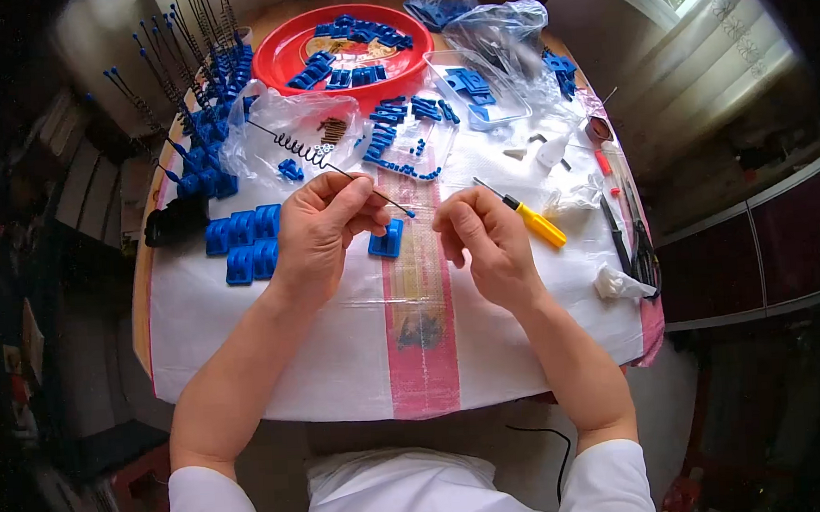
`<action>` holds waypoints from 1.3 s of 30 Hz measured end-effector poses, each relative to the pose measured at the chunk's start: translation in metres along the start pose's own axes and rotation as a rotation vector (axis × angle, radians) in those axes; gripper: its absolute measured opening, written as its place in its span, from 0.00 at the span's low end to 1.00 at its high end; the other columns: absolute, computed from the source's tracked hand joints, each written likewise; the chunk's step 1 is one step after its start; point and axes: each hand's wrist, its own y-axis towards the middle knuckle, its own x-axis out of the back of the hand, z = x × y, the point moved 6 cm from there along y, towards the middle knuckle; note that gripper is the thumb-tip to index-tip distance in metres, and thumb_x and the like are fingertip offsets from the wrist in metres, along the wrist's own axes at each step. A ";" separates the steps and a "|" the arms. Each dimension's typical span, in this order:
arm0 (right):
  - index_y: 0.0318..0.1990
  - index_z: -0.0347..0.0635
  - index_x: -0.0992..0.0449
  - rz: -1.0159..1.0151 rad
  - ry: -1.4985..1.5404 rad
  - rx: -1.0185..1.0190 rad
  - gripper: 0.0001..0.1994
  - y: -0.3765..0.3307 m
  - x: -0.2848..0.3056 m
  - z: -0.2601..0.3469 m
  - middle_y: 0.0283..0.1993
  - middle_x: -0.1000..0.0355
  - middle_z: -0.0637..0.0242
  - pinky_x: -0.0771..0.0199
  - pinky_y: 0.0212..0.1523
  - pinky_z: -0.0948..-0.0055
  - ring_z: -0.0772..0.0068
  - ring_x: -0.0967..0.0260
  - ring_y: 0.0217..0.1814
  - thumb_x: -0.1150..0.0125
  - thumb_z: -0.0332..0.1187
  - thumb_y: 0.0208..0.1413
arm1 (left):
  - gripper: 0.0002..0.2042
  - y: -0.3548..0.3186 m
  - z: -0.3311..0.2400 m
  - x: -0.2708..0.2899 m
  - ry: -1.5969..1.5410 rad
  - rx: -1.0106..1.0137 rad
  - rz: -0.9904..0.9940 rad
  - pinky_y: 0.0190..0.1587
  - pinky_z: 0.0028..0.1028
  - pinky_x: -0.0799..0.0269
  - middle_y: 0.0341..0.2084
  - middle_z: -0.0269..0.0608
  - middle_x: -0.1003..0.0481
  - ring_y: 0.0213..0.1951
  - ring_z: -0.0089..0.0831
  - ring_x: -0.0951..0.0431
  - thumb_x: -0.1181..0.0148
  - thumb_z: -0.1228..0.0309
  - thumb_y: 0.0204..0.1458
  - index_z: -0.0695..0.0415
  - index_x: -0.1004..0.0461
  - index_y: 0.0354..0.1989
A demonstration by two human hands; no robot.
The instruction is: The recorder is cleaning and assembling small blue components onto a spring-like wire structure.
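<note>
My left hand [329,218] is closed in a pinch around a thin dark wire rod [390,201]. One end of the rod carries a coiled section [301,149] up and to the left; a small blue ball [411,213] caps the other end, pointing at my right hand. My right hand [491,238] is a little right of that cap, not touching it, its fingers loosely bent and apart with nothing visible in them. Just below the rod, a blue plastic clip-like piece [387,240] lies on the white sheet.
Several blue bases [244,241] sit left, with coiled rods [173,78] standing behind them. A red basin [275,64] of blue parts is at the back, beside a clear tub [505,117]. A yellow-handled screwdriver [540,225] lies right; scissors [645,262] are near the right edge.
</note>
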 end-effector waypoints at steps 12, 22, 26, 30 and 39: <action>0.37 0.37 0.29 0.082 0.473 -0.206 0.06 0.002 -0.001 -0.015 0.32 0.28 0.62 0.35 0.21 0.79 0.77 0.31 0.25 0.47 0.30 0.61 | 0.05 -0.001 -0.001 -0.001 0.005 -0.009 0.018 0.35 0.25 0.24 0.30 0.40 0.21 0.30 0.26 0.21 0.42 0.71 0.59 0.59 0.25 0.37; 0.30 0.36 0.29 0.038 0.564 -0.134 0.04 0.004 0.006 -0.007 0.28 0.28 0.62 0.36 0.20 0.79 0.77 0.37 0.20 0.52 0.20 0.51 | 0.05 -0.002 -0.002 -0.003 0.040 -0.029 0.020 0.34 0.25 0.24 0.30 0.41 0.21 0.30 0.26 0.21 0.43 0.71 0.59 0.60 0.25 0.36; 0.28 0.37 0.30 0.001 0.433 -0.084 0.04 0.003 0.008 -0.008 0.29 0.28 0.57 0.35 0.20 0.78 0.74 0.36 0.21 0.51 0.21 0.50 | 0.05 -0.001 -0.001 -0.002 0.044 -0.033 0.020 0.34 0.25 0.24 0.30 0.41 0.21 0.30 0.25 0.20 0.42 0.72 0.59 0.60 0.24 0.36; 0.31 0.35 0.29 0.004 0.415 -0.128 0.03 0.001 0.008 -0.006 0.30 0.27 0.57 0.33 0.22 0.77 0.73 0.33 0.22 0.51 0.22 0.52 | 0.05 -0.002 -0.002 -0.004 0.054 -0.033 0.020 0.34 0.25 0.24 0.30 0.41 0.21 0.30 0.25 0.20 0.43 0.72 0.59 0.59 0.24 0.37; 0.32 0.34 0.28 0.046 0.511 -0.163 0.04 0.000 0.003 -0.002 0.28 0.27 0.60 0.31 0.23 0.77 0.76 0.32 0.23 0.49 0.25 0.54 | 0.05 -0.001 -0.001 -0.002 0.042 -0.036 0.027 0.34 0.25 0.24 0.30 0.41 0.21 0.30 0.26 0.20 0.43 0.72 0.59 0.60 0.24 0.37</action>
